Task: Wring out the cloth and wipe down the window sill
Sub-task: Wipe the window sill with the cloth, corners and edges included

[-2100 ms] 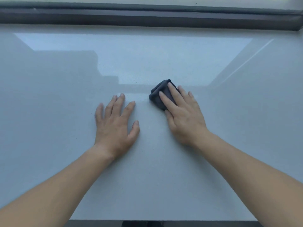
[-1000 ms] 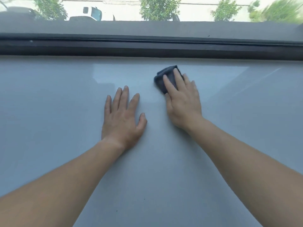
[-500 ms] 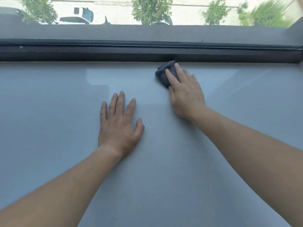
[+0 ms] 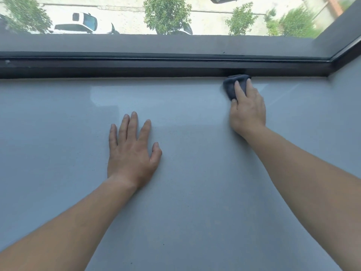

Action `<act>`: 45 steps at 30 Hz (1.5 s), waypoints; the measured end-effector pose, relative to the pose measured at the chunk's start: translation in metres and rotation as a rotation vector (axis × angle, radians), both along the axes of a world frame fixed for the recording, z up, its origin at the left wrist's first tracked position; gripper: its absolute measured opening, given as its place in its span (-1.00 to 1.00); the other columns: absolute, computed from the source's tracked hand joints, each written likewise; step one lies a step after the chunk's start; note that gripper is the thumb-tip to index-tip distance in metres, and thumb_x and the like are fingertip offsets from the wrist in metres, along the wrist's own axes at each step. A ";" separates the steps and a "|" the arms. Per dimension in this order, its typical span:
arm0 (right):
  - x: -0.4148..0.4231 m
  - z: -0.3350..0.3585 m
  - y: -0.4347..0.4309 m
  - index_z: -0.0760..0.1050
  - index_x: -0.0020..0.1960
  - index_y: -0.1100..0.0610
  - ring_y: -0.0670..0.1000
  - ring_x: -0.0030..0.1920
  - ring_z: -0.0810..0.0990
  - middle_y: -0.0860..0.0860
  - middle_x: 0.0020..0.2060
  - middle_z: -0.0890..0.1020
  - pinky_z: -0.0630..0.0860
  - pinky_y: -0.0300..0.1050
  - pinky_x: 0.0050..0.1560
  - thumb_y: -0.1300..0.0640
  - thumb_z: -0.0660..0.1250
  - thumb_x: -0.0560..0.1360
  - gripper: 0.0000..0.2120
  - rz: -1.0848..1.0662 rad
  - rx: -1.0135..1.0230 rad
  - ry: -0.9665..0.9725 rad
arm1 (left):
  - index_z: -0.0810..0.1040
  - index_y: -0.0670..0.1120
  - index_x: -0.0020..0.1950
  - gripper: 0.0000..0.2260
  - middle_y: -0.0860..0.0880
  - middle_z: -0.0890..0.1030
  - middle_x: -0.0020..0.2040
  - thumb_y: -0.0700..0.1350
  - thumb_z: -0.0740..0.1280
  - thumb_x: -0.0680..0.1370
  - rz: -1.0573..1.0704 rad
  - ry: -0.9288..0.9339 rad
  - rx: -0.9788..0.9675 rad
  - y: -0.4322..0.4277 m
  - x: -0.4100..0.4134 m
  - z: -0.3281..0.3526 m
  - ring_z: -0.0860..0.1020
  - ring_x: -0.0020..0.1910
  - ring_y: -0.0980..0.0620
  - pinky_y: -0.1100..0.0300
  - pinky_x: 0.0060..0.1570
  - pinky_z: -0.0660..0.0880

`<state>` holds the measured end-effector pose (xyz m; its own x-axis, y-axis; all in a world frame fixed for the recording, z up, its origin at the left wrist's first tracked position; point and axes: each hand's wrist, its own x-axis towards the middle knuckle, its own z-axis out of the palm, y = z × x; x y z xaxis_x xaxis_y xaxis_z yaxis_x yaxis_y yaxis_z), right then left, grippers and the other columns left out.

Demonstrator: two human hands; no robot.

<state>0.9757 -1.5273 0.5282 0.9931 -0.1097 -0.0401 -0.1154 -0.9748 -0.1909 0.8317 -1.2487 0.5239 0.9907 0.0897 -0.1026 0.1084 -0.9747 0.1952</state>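
Pale grey glossy window sill [image 4: 195, 212] runs nine to three beneath the dark window frame [image 4: 136, 69]. Left hand [image 4: 132, 153] rests flat, fingers [image 4: 134, 122] spread. Right hand [image 4: 248, 110] presses straight, close-set fingers on the small dark-blue wadded cloth [image 4: 230, 87], at its twelve o'clock, touching the frame.

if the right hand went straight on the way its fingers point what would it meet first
The dark window frame. The right hand points toward it with the cloth under its fingers, and the cloth's far edge looks already against the frame's base.
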 end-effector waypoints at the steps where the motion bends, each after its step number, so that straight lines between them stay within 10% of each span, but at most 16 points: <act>1: -0.008 -0.001 0.009 0.10 0.59 -0.01 0.18 0.54 0.10 0.08 0.60 0.04 0.05 0.13 0.53 0.05 0.06 0.65 -0.49 0.015 -0.014 -0.012 | 0.12 0.00 0.59 -0.38 -0.12 -0.02 0.63 0.19 -0.08 0.55 0.001 -0.005 -0.002 0.000 0.000 -0.001 -0.14 0.60 -0.06 -0.12 0.54 -0.19; 6: -0.038 -0.002 -0.012 0.14 0.58 -0.06 0.15 0.57 0.06 0.02 0.60 0.06 0.01 0.12 0.55 0.05 0.09 0.64 -0.49 0.390 0.052 0.037 | 0.12 0.01 0.58 -0.38 -0.11 -0.02 0.63 0.18 -0.09 0.54 -0.001 -0.004 -0.019 0.002 0.000 -0.001 -0.15 0.60 -0.05 -0.10 0.54 -0.22; 11: -0.038 -0.002 -0.013 0.14 0.58 -0.04 0.20 0.55 0.09 0.06 0.60 0.07 0.03 0.14 0.53 0.05 0.09 0.64 -0.49 0.099 0.034 -0.023 | 0.17 -0.02 0.56 -0.43 -0.16 0.01 0.62 0.09 0.01 0.56 0.043 -0.061 -0.081 -0.016 -0.004 0.008 -0.13 0.60 -0.08 -0.11 0.53 -0.27; 17: -0.101 -0.001 -0.015 0.14 0.58 -0.05 0.16 0.57 0.04 0.01 0.61 0.05 -0.07 0.13 0.56 0.02 0.04 0.60 -0.47 0.518 0.064 0.058 | 0.21 -0.01 0.57 -0.42 -0.11 0.02 0.63 0.13 0.00 0.55 -0.021 -0.065 -0.250 -0.101 -0.040 0.013 -0.11 0.61 -0.04 -0.06 0.53 -0.26; 23: -0.061 -0.003 -0.046 0.11 0.59 -0.06 0.16 0.56 0.07 0.03 0.60 0.05 0.00 0.15 0.54 0.02 0.04 0.65 -0.49 0.155 0.064 -0.011 | 0.13 0.01 0.59 -0.40 -0.11 -0.04 0.64 0.16 -0.04 0.57 -0.011 -0.036 -0.071 -0.118 -0.049 -0.002 -0.18 0.60 -0.04 -0.09 0.54 -0.23; 29: -0.125 -0.001 -0.061 0.13 0.58 -0.08 0.15 0.58 0.03 -0.01 0.61 0.04 -0.07 0.14 0.56 -0.02 0.03 0.63 -0.49 0.601 0.058 0.072 | 0.20 0.00 0.56 -0.41 -0.11 0.03 0.63 0.16 0.00 0.55 0.011 -0.049 -0.058 -0.123 -0.049 -0.005 -0.11 0.61 -0.04 -0.10 0.55 -0.18; 35: -0.112 0.000 -0.069 0.07 0.59 -0.09 0.13 0.58 -0.03 -0.01 0.61 -0.01 -0.10 0.12 0.56 0.03 0.04 0.66 -0.49 0.258 0.084 0.022 | 0.23 0.01 0.55 -0.41 -0.10 0.05 0.63 0.16 0.01 0.54 0.015 -0.065 -0.068 -0.125 -0.048 -0.003 -0.09 0.61 -0.03 -0.10 0.55 -0.17; 41: -0.170 -0.005 -0.083 0.18 0.55 -0.08 0.15 0.56 0.10 -0.01 0.60 0.10 0.01 0.17 0.55 0.02 0.05 0.61 -0.49 0.743 0.047 0.044 | 0.20 0.03 0.56 -0.41 -0.07 0.03 0.63 0.17 0.00 0.54 0.030 -0.054 -0.056 -0.125 -0.049 -0.002 -0.10 0.61 -0.01 -0.08 0.55 -0.17; 45: -0.135 -0.004 -0.095 0.07 0.59 -0.11 0.11 0.59 -0.02 -0.03 0.61 -0.01 -0.11 0.10 0.56 0.06 0.06 0.64 -0.47 0.366 0.091 0.068 | 0.18 0.05 0.56 -0.43 -0.06 0.01 0.63 0.16 0.01 0.55 0.029 -0.051 -0.064 -0.125 -0.050 -0.003 -0.12 0.60 0.01 -0.07 0.55 -0.20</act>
